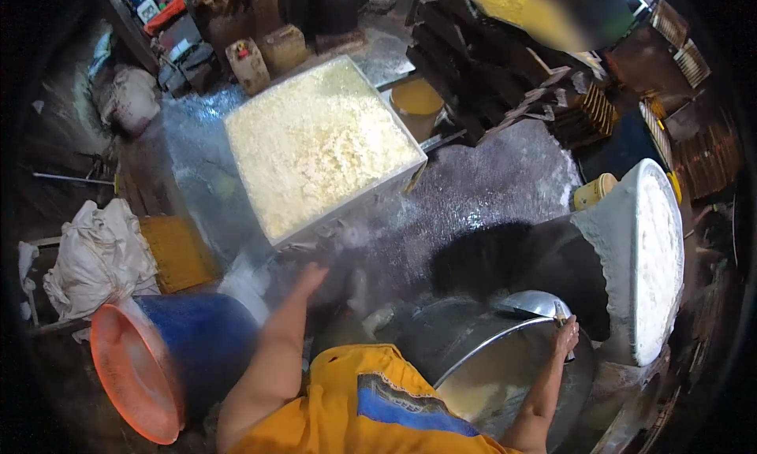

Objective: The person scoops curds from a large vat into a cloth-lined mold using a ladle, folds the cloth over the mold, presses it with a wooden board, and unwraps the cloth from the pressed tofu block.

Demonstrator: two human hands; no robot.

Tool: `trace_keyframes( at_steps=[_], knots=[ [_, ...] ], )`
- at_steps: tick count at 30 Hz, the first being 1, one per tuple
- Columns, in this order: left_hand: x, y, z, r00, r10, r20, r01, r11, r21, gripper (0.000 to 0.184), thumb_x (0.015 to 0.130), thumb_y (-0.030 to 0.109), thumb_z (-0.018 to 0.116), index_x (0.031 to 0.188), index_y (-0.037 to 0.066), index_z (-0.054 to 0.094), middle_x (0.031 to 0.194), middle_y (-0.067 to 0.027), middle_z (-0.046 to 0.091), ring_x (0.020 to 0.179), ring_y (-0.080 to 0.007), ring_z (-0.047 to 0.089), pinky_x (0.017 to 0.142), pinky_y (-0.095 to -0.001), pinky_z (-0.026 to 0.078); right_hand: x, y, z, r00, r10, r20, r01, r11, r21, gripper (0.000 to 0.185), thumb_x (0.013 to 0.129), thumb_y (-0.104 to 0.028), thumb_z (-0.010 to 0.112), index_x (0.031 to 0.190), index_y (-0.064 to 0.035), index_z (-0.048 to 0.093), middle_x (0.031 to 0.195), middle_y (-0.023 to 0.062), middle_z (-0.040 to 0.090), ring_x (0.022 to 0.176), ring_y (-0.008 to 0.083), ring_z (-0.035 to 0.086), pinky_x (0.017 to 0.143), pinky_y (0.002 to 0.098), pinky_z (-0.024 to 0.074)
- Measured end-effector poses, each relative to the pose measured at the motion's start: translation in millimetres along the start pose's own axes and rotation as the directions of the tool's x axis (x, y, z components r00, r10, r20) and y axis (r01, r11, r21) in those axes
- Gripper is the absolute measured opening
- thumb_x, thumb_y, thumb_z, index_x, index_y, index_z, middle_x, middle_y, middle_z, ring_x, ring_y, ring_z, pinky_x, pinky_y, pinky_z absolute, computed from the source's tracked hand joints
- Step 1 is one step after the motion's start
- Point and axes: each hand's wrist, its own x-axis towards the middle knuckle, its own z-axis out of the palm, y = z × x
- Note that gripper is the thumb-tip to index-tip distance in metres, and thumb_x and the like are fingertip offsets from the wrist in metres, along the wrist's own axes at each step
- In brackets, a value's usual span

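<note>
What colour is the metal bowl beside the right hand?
The metal bowl is shiny silver, in the head view.

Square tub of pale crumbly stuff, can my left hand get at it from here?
Probably yes: your left hand looks empty, and I see nothing solid between it and the square tub, though depth is uncertain.

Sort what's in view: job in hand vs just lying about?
In use:
Metal scoop, handle in the right hand
Vat beside it
Probably the box of pale crumbly mass

Apparently lying about:
White sack
Blue barrel
Jerrycan
</note>
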Motion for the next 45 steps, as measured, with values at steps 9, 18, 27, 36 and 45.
trace_keyframes(
  at_steps=[9,18,27,36,45],
  knots=[
    [85,65,94,0.86,-0.223,0.458,0.346,-0.405,-0.847,0.062,0.097,0.038,0.033,0.146,0.005,0.012,0.142,-0.0205,0.036,0.131,-0.0387,0.035,0.104,-0.0551,0.031,-11,-66,-33,0.931,-0.358,-0.067,0.359,0.933,0.012,0.035,0.07,-0.003,0.067,0.104,-0.0043,0.058,0.109,0.0179,0.056,0.105,0.0371,0.052,0.09,0.0451,0.0427],
    [60,118,97,0.935,-0.319,0.155,-0.121,-0.698,-0.705,0.056,0.094,0.047,0.033,0.138,0.012,0.038,0.142,-0.0069,0.041,0.13,-0.0298,0.036,0.105,-0.0491,0.031,-199,-390,104,0.445,-0.733,0.514,0.219,0.646,0.731,0.036,0.086,-0.023,0.06,0.114,-0.0013,0.059,0.117,0.0154,0.059,0.112,0.0326,0.052,0.092,0.041,0.044],
    [-81,117,73,0.97,-0.143,0.199,0.071,-0.614,-0.786,0.045,0.091,0.032,0.039,0.125,0.006,0.05,0.126,-0.0078,0.056,0.117,-0.027,0.052,0.099,-0.0455,0.042,-31,-528,131,0.394,-0.646,0.654,-0.915,-0.346,0.21,0.062,0.095,-0.048,0.036,0.135,-0.0007,0.039,0.136,0.0193,0.045,0.126,0.0355,0.041,0.109,0.0519,0.0259],
    [-72,-36,24,0.889,-0.448,0.094,-0.282,-0.698,-0.658,0.053,0.091,0.032,0.029,0.125,-0.005,0.046,0.126,-0.0203,0.054,0.122,-0.0339,0.047,0.103,-0.0527,0.036,121,-412,87,0.663,-0.301,0.686,-0.73,-0.464,0.502,0.053,0.095,-0.03,0.041,0.134,0.0064,0.034,0.139,0.0245,0.039,0.129,0.0389,0.037,0.11,0.053,0.0236],
    [-124,-120,-134,0.592,-0.77,-0.241,-0.682,-0.318,-0.659,0.031,0.087,0.026,0.053,0.097,-0.002,0.061,0.101,-0.0163,0.062,0.091,-0.0298,0.06,0.081,-0.045,0.048,186,-374,-15,0.884,-0.188,0.427,-0.464,-0.45,0.763,0.043,0.097,-0.032,0.043,0.119,0.0047,0.045,0.121,0.0199,0.052,0.112,0.0343,0.05,0.101,0.0509,0.0377]
  ],
)
